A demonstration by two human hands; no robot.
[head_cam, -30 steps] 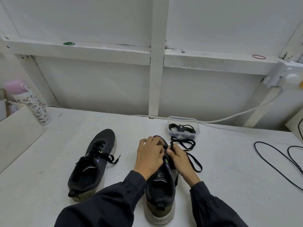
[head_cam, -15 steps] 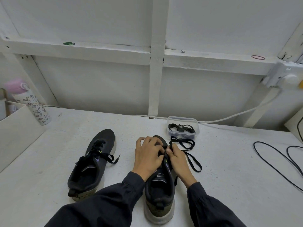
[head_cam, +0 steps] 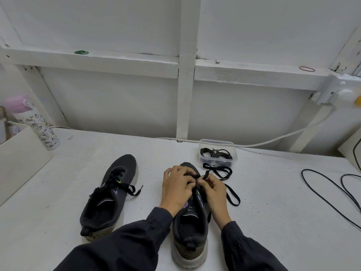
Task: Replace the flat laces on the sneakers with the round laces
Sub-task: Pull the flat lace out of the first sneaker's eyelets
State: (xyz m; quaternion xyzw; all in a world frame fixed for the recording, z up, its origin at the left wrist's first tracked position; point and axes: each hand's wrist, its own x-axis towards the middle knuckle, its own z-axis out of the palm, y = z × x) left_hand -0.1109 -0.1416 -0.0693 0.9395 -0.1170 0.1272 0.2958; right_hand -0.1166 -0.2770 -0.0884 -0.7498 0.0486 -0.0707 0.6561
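Black fabric sneaker (head_cam: 190,227) stands on the white table (head_cam: 58,202), heel toward the person, toe pointing to the wall.

Left hand (head_cam: 177,189): fingers curled over the lacing area of this sneaker, holding it down. Whether its fingertips also catch the lace cannot be told.

Right hand (head_cam: 214,192): thumb and forefinger pinch the flat lace (head_cam: 232,192) just above the eyelets, fingertips touching those of the left hand. The loose length of this lace runs off to the right of the sneaker and lies in loops on the table.

Second sneaker (head_cam: 109,198): to the left, apart from the first, tilted slightly, laced with a flat black lace whose end trails onto the table.

Clear plastic tub (head_cam: 217,142): beyond the loops, near the wall, holding coiled black laces (head_cam: 215,153).

Pink-capped patterned bottle (head_cam: 39,126) stands at the far left. A white cable (head_cam: 283,137) runs along the wall base up to a socket (head_cam: 340,90). A thin black cable (head_cam: 332,192) curves over the table's right side. Both sleeves are dark.
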